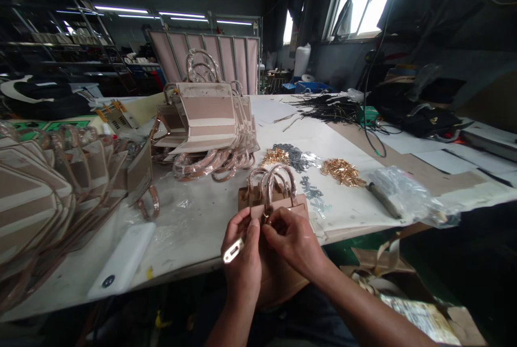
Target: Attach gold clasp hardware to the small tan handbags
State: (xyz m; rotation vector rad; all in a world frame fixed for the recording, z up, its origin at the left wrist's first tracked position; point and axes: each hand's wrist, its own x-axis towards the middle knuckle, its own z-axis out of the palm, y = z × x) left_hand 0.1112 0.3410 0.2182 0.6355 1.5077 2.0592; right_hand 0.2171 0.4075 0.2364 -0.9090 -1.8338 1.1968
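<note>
Two hands show on my remote feed: the left hand (243, 261) pinches a slotted metal plate (233, 251), the right hand (297, 236) pinches something small (I cannot tell what) against the tan handbag (278, 278), by the white table's (194, 234) near edge.

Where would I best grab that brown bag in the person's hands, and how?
Probably the top of its film-wrapped handle, from above: that arch stands upright over the bag, while the left hand and right hand are busy below it.
</note>
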